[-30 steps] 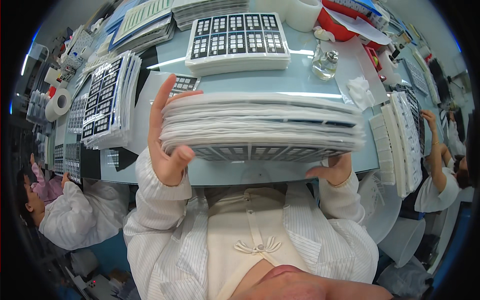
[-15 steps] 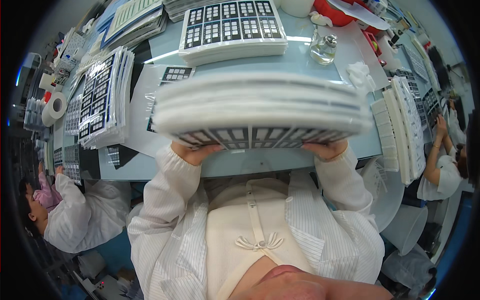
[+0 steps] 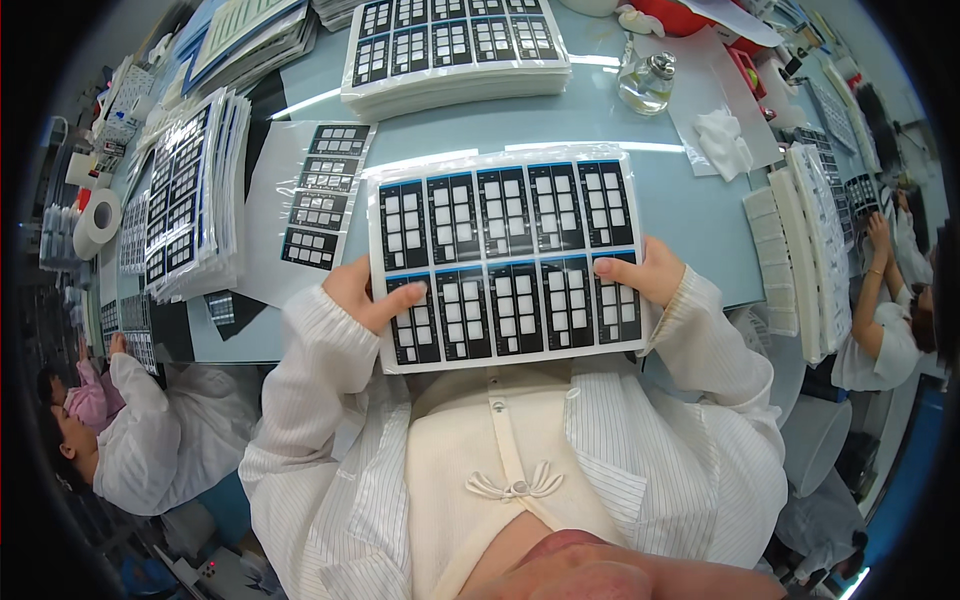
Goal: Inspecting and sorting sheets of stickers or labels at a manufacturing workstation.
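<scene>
Between my two hands is a stack of printed sheets, its top sheet black with rows of white squares and thin blue bands inside a clear margin. My left hand grips the left edge, thumb lying on the top sheet. On the opposite edge my right hand holds it the same way, thumb on top and fingers hidden beneath. The stack faces up at the table's near edge, close to my body. Left of it, a strip of similar printed panels lies on a pale sheet.
A thick pile of like sheets stands beyond my hands, with a glass pump bottle to its right. Crumpled white tissue and upright white trays are at the right. More sheets lean at the left. Co-workers sit on both sides.
The stack was blurred and tilted up, its layered edges showing. Now it has come down nearer to me and its printed top faces up, with both thumbs over it.
</scene>
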A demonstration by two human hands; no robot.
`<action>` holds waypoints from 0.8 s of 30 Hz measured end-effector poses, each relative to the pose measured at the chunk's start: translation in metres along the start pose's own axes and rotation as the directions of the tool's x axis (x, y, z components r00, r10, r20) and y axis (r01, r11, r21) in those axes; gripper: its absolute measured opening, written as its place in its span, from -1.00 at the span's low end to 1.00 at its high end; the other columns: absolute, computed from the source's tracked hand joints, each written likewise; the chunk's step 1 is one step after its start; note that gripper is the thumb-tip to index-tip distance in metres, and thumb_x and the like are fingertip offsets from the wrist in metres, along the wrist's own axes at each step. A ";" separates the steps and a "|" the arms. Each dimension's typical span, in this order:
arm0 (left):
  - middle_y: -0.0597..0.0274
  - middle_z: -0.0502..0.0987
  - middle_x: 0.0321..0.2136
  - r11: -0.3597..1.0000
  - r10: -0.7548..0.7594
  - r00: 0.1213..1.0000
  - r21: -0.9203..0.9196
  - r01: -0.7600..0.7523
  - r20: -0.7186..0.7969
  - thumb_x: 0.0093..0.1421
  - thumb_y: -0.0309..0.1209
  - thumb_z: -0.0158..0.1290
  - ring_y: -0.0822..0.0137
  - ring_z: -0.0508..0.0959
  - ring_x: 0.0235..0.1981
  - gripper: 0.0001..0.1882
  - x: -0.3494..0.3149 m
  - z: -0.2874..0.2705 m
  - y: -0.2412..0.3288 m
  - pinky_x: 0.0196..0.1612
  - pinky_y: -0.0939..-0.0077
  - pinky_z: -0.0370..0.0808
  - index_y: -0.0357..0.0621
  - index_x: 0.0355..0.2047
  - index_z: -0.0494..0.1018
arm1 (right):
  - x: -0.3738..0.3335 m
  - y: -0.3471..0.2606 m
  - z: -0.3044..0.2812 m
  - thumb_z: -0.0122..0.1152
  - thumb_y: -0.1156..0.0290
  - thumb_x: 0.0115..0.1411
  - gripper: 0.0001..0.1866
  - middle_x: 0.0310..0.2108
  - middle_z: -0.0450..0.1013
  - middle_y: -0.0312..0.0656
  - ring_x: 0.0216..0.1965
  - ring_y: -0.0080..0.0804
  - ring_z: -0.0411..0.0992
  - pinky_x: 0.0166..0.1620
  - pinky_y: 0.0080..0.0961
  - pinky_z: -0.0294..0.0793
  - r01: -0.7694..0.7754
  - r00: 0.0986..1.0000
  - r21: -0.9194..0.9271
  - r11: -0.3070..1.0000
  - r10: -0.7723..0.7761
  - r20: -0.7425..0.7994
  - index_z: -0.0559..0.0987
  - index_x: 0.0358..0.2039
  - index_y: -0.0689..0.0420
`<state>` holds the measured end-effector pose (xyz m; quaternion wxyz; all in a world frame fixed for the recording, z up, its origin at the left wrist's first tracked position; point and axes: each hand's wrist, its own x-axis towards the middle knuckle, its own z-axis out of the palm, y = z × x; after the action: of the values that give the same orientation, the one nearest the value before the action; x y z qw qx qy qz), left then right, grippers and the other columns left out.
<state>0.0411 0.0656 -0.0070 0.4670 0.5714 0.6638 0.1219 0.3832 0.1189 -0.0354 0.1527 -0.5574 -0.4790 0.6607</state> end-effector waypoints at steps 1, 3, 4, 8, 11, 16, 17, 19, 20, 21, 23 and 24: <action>-0.02 0.54 -0.39 1.000 0.000 1.000 0.002 0.000 0.004 0.05 -0.12 0.14 0.26 0.57 -0.36 -0.44 0.001 -0.006 0.001 -0.27 0.47 0.50 -0.39 -0.14 0.37 | 0.000 0.002 -0.002 0.36 0.18 -0.06 -0.34 -0.19 0.45 -0.03 -0.20 -0.35 0.46 -0.11 -0.44 0.45 -0.002 1.000 0.003 1.000 0.002 -0.002 0.34 -0.04 0.30; -0.03 0.54 -0.49 0.963 -0.246 0.968 0.127 0.239 0.047 0.06 -0.01 0.09 0.26 0.56 -0.46 -0.42 0.002 -0.017 -0.002 -0.36 0.49 0.47 -0.38 -0.21 0.42 | -0.001 0.005 -0.006 0.30 0.17 0.01 -0.39 -0.21 0.46 -0.07 -0.23 -0.33 0.46 -0.16 -0.42 0.45 0.129 0.992 -0.112 0.985 -0.127 0.021 0.34 -0.03 0.27; 0.02 0.53 -0.53 0.954 -0.188 0.982 0.235 0.186 -0.017 0.09 0.01 0.03 0.30 0.53 -0.51 -0.43 0.003 -0.023 -0.007 -0.41 0.51 0.44 -0.36 -0.22 0.43 | -0.004 0.002 -0.008 0.30 0.17 0.01 -0.39 -0.21 0.46 -0.07 -0.23 -0.33 0.46 -0.16 -0.42 0.45 0.131 0.991 -0.112 0.985 -0.129 0.025 0.34 -0.03 0.27; 0.08 0.49 -0.45 0.987 0.115 0.921 0.151 -0.063 -0.372 0.09 -0.21 0.10 0.30 0.49 -0.40 -0.56 0.005 -0.028 -0.008 -0.37 0.44 0.44 -0.34 -0.15 0.40 | -0.031 -0.010 -0.038 0.28 0.22 0.01 -0.59 -0.41 0.48 -0.08 -0.39 -0.38 0.46 -0.37 -0.47 0.43 0.292 0.898 -0.650 0.702 -0.435 -0.067 0.50 -0.21 0.25; 0.07 0.44 -0.26 0.919 0.389 0.798 0.143 -0.367 -0.461 0.02 -0.29 0.16 0.29 0.44 -0.27 -0.53 0.026 -0.023 -0.014 -0.35 0.45 0.44 -0.25 -0.08 0.39 | -0.059 -0.049 -0.035 0.28 0.31 -0.01 -0.67 -0.46 0.47 -0.06 -0.47 -0.34 0.45 -0.42 -0.54 0.43 0.235 0.806 -0.732 0.639 -0.549 -0.221 0.53 -0.29 0.27; 0.14 0.40 -0.17 0.902 0.413 0.824 0.299 -0.311 -0.387 0.01 -0.40 0.16 0.28 0.41 -0.15 -0.53 0.042 -0.031 -0.015 -0.18 0.48 0.41 -0.14 -0.03 0.39 | -0.025 -0.111 0.034 0.22 0.45 0.00 -0.75 -0.36 0.44 -0.10 -0.43 -0.27 0.44 -0.38 -0.50 0.44 0.642 0.586 -0.713 0.282 -0.780 0.219 0.50 -0.28 0.25; 0.14 0.41 -0.17 0.933 0.329 0.872 0.266 -0.242 -0.363 0.00 -0.39 0.16 0.26 0.40 -0.14 -0.54 0.044 -0.031 -0.012 -0.15 0.48 0.40 -0.14 -0.04 0.40 | -0.007 -0.112 0.051 0.19 0.52 0.00 -0.74 -0.28 0.42 -0.09 -0.38 -0.28 0.44 -0.35 -0.48 0.45 0.683 0.586 -0.681 0.263 -0.754 0.297 0.49 -0.25 0.24; 0.12 0.41 -0.17 0.918 0.369 0.851 0.287 -0.273 -0.374 -0.01 -0.38 0.18 0.26 0.41 -0.14 -0.53 0.047 -0.030 -0.014 -0.17 0.47 0.41 -0.14 -0.05 0.42 | 0.032 -0.107 0.091 0.15 0.55 0.02 -0.76 -0.22 0.38 -0.10 -0.32 -0.21 0.43 -0.25 -0.43 0.44 0.683 0.603 -0.688 0.244 -0.719 0.344 0.46 -0.24 0.23; 0.11 0.40 -0.16 0.887 0.438 0.819 0.327 -0.326 -0.371 -0.02 -0.38 0.19 0.25 0.41 -0.14 -0.53 0.049 -0.029 -0.014 -0.17 0.47 0.41 -0.13 -0.05 0.41 | 0.054 -0.100 0.108 0.13 0.56 0.02 -0.75 -0.21 0.37 -0.10 -0.27 -0.19 0.42 -0.22 -0.41 0.43 0.696 0.577 -0.679 0.233 -0.745 0.336 0.45 -0.23 0.22; 0.10 0.40 -0.15 0.856 0.494 0.784 0.367 -0.364 -0.375 -0.03 -0.38 0.20 0.24 0.41 -0.13 -0.52 0.050 -0.028 -0.017 -0.16 0.46 0.41 -0.12 -0.04 0.41 | 0.076 -0.096 0.121 0.11 0.58 0.02 -0.74 -0.20 0.35 -0.09 -0.23 -0.17 0.41 -0.20 -0.39 0.42 0.718 0.543 -0.662 0.215 -0.768 0.340 0.44 -0.22 0.22; 0.08 0.38 -0.12 0.829 0.525 0.757 0.435 -0.352 -0.388 -0.02 -0.40 0.19 0.21 0.41 -0.13 -0.51 0.049 -0.025 -0.018 -0.16 0.44 0.42 -0.10 -0.03 0.40 | 0.100 -0.091 0.138 0.10 0.59 0.01 -0.74 -0.22 0.36 -0.09 -0.22 -0.17 0.40 -0.19 -0.39 0.41 0.742 0.472 -0.644 0.184 -0.826 0.308 0.44 -0.23 0.22; 0.06 0.38 -0.12 0.797 0.564 0.725 0.490 -0.353 -0.395 -0.01 -0.41 0.19 0.18 0.41 -0.13 -0.51 0.047 -0.023 -0.018 -0.14 0.43 0.42 -0.12 -0.03 0.39 | 0.106 -0.091 0.143 0.09 0.61 -0.01 -0.74 -0.23 0.37 -0.09 -0.22 -0.17 0.38 -0.18 -0.38 0.40 0.761 0.403 -0.629 0.157 -0.875 0.269 0.45 -0.24 0.23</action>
<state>0.0163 0.1093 -0.0298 0.1023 0.7442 0.6089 0.2546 0.1914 0.1759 -0.0364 0.3105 -0.2699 -0.8890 0.2010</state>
